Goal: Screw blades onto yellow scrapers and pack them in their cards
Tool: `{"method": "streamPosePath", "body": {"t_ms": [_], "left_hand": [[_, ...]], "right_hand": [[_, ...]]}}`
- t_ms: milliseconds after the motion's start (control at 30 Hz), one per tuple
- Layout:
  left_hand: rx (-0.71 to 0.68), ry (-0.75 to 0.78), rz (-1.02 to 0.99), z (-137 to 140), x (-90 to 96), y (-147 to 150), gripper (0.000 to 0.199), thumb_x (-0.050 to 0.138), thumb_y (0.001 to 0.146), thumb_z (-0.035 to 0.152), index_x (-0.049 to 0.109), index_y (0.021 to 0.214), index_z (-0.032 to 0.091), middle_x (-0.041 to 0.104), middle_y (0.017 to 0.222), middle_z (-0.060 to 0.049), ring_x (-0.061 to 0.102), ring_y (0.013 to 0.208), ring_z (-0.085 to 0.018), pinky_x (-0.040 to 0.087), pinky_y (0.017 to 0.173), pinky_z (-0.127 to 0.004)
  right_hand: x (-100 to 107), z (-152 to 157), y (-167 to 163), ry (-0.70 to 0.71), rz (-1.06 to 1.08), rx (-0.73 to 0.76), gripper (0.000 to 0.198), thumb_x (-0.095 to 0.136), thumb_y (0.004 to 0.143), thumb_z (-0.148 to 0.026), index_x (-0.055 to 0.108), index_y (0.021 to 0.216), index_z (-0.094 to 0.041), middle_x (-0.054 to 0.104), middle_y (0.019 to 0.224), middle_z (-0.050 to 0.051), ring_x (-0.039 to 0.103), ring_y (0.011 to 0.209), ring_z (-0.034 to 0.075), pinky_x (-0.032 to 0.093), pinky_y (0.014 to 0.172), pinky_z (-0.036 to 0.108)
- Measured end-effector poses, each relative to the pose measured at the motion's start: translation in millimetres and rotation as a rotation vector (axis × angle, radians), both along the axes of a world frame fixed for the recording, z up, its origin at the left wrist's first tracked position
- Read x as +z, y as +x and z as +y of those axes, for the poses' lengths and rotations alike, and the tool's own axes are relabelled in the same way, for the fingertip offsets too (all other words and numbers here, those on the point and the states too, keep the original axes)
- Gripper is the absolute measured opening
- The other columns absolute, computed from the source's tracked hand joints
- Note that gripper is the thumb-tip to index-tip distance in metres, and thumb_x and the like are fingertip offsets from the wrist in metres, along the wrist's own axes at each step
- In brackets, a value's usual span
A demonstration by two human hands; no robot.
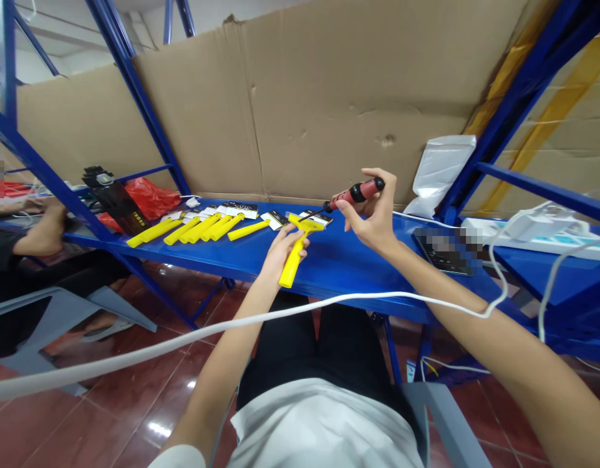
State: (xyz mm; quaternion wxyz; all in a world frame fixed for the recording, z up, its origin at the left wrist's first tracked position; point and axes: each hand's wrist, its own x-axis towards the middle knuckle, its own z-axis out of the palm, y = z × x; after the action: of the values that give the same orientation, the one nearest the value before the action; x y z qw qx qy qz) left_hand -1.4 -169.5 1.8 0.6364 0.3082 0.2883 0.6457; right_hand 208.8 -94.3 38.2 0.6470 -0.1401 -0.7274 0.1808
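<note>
My left hand (279, 252) is closed around the handle of a yellow T-shaped scraper (292, 265), just above the front edge of the blue table (363, 260). In my right hand (380, 218) is a red and black screwdriver (352, 195), held slanting down to the left. Its thin dark shaft reaches the scraper's head, though the exact contact of the tip is too small to make out. To the left lies a row of several more yellow scrapers (221, 226), with black-and-white printed cards (238, 210) at their far ends.
A black box (118, 201) and a red plastic bag (153, 198) stand at the left. On the right are a phone (439, 250), a white power strip (573, 240) and a white pouch (443, 172). A white cable (231, 322) crosses in front. Another person's arm (46, 227) shows far left.
</note>
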Motion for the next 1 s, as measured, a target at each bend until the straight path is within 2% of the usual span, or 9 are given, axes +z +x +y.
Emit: {"method": "streamPosePath", "body": {"t_ms": [100,167,367,533,633,733,867,933,1000], "left_hand": [[-0.003,0.005,0.011,0.4,-0.2,0.0,0.053,0.088,0.086,0.011,0.060,0.129,0.022,0.077,0.117,-0.011,0.071,0.076,-0.011,0.047,0.053,-0.013],[0.000,0.005,0.011,1.2,-0.9,-0.3,0.053,0.088,0.086,0.012,0.059,0.129,0.023,0.077,0.117,-0.011,0.072,0.077,-0.011,0.047,0.054,-0.013],[0.001,0.003,0.012,2.7,-1.9,-0.8,0.052,0.087,0.087,0.011,0.058,0.129,0.022,0.077,0.115,-0.012,0.071,0.075,-0.011,0.047,0.053,-0.013],[-0.003,0.018,0.021,1.6,-1.2,0.0,0.054,0.089,0.085,0.012,0.060,0.130,0.021,0.078,0.117,-0.012,0.072,0.075,-0.011,0.047,0.053,-0.013],[-0.003,0.021,0.038,0.9,-1.2,0.5,0.054,0.089,0.085,0.012,0.062,0.131,0.020,0.078,0.117,-0.013,0.072,0.076,-0.012,0.047,0.053,-0.014],[0.003,0.018,0.043,0.9,-1.6,0.4,0.055,0.091,0.084,0.013,0.062,0.129,0.022,0.077,0.116,-0.011,0.072,0.077,-0.012,0.048,0.053,-0.014],[0.007,0.013,0.027,1.8,-2.3,-0.6,0.056,0.092,0.083,0.013,0.061,0.129,0.022,0.077,0.115,-0.010,0.072,0.076,-0.012,0.047,0.053,-0.013],[0.009,0.013,0.020,2.2,-2.5,-1.1,0.055,0.091,0.084,0.012,0.060,0.129,0.022,0.077,0.115,-0.011,0.072,0.076,-0.012,0.047,0.053,-0.013],[0.012,0.015,0.024,2.1,-2.4,-1.2,0.055,0.089,0.085,0.012,0.059,0.129,0.022,0.078,0.116,-0.012,0.073,0.076,-0.012,0.047,0.053,-0.014]], "right_hand": [[0.5,3.8,-1.6,0.007,0.041,-0.036,0.078,0.085,0.096,-0.072,0.037,0.148,-0.039,0.072,0.090,-0.002,0.056,0.039,0.014,0.050,0.033,0.032],[1.0,4.5,-2.9,0.004,0.049,-0.032,0.079,0.086,0.096,-0.071,0.036,0.147,-0.039,0.071,0.090,-0.003,0.055,0.038,0.014,0.049,0.032,0.031],[-1.3,8.0,-4.0,0.028,0.042,0.018,0.076,0.085,0.100,-0.064,0.031,0.150,-0.044,0.073,0.131,0.005,0.068,0.051,0.014,0.060,0.038,0.033],[-4.4,16.5,-1.3,0.038,0.076,-0.010,0.087,0.088,0.096,-0.069,0.030,0.155,-0.043,0.076,0.109,0.003,0.072,0.056,0.020,0.053,0.034,0.029],[-1.7,13.6,-0.9,0.055,0.107,-0.016,0.081,0.088,0.097,-0.066,0.034,0.152,-0.040,0.075,0.101,0.003,0.075,0.063,0.022,0.050,0.034,0.025],[3.7,3.5,-0.2,0.046,0.091,0.009,0.072,0.082,0.103,-0.063,0.034,0.151,-0.038,0.074,0.110,0.006,0.077,0.069,0.021,0.055,0.039,0.026],[7.3,-6.2,1.4,0.010,0.003,0.035,0.072,0.077,0.104,-0.066,0.030,0.153,-0.041,0.071,0.135,0.009,0.069,0.055,0.014,0.060,0.040,0.033],[5.7,-4.7,1.9,-0.002,-0.015,0.024,0.074,0.075,0.105,-0.067,0.028,0.156,-0.041,0.074,0.130,0.008,0.068,0.053,0.015,0.059,0.040,0.034],[2.5,1.4,2.4,0.013,-0.008,-0.005,0.074,0.077,0.105,-0.066,0.031,0.156,-0.040,0.075,0.118,0.008,0.073,0.060,0.020,0.059,0.040,0.033]]}}
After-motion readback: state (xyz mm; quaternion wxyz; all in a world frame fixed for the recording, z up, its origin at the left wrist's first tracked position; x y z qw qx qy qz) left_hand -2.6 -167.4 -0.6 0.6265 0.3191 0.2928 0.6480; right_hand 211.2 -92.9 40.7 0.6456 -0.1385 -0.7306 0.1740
